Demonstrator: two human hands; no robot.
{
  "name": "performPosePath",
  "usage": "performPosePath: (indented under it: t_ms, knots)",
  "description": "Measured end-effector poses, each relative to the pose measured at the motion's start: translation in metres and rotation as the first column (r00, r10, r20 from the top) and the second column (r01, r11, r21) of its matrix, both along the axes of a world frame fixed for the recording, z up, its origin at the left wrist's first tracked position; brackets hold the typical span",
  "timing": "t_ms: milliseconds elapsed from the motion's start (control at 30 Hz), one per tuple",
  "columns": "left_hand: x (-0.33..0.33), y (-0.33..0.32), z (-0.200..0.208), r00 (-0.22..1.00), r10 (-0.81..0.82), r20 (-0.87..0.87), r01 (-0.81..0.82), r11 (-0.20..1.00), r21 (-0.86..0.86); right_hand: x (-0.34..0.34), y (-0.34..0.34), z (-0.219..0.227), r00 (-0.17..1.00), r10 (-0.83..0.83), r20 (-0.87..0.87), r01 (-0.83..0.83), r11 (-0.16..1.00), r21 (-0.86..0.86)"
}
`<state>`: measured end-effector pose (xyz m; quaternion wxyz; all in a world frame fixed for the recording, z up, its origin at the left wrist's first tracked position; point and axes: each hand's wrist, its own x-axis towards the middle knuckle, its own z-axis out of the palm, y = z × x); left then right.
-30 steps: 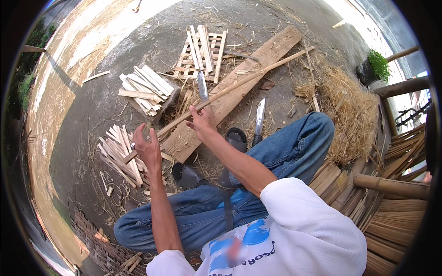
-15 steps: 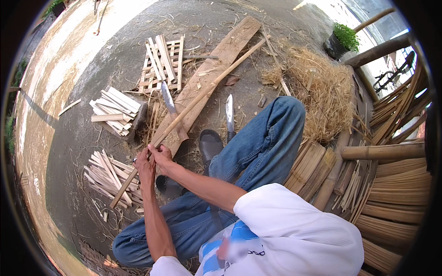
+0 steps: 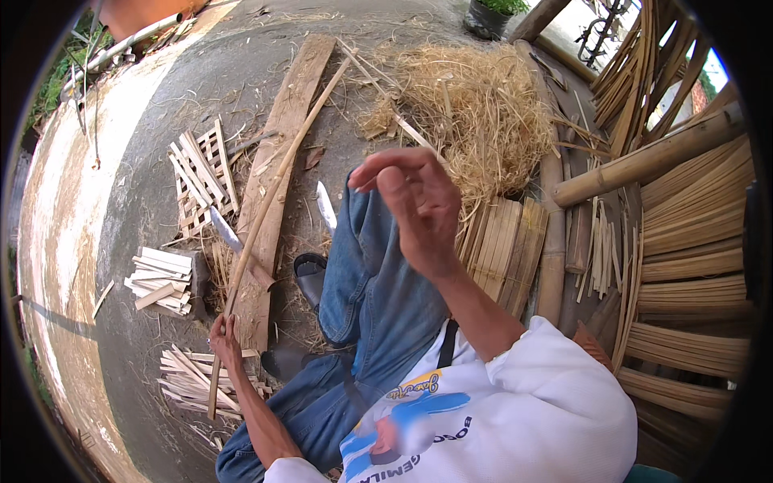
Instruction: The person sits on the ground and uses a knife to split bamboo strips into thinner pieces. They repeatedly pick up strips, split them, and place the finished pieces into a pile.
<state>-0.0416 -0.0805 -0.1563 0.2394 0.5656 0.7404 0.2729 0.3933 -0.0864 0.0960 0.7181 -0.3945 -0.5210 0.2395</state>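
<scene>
A long wooden stick slants over a wide plank on the ground. Its near end is gripped by my left hand, with the fingers wrapped round it. My right hand is raised above my right knee, bent fingers and thumb apart, with nothing visible in it. A knife lies across the plank, partly under the stick. A second blade shows beside my knee, its handle hidden behind my leg.
Strip piles lie near my left hand, with more strips on a block. Beyond is a slatted lattice with slats on it. Shavings heap ahead right. Bamboo poles and strip bundles crowd the right.
My right hand has let go of the stick and lifted up to the right. My left hand still holds the stick. The whole view has turned toward the right.
</scene>
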Motion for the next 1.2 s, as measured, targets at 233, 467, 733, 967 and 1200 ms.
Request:
performPosePath:
  t_ms: [233,467,733,967,1200]
  knots:
    - [0.0,-0.005,-0.001,0.981,0.037,0.189,-0.031,0.999,-0.035,0.203,-0.036,-0.195,0.812,-0.578,0.082,0.497,0.611,-0.616]
    - [-0.017,-0.003,-0.003,0.995,0.05,0.081,-0.048,0.998,-0.03,0.124,-0.094,-0.317,0.787,0.179,0.59,0.421,0.543,-0.727]
    - [-0.009,-0.008,-0.017,0.998,0.046,0.044,-0.048,0.998,0.046,0.089,-0.124,-0.328,0.765,-0.185,0.617,0.635,0.053,-0.771]
    - [-0.009,-0.008,-0.03,0.996,0.078,-0.046,-0.077,0.997,0.004,0.087,-0.146,-0.334,0.763,-0.493,0.417,0.469,-0.022,-0.883]
    - [-0.002,-0.016,-0.042,0.988,0.115,-0.1,-0.113,0.993,0.028,0.085,-0.122,-0.338,0.697,-0.716,-0.029,0.142,0.178,-0.974]
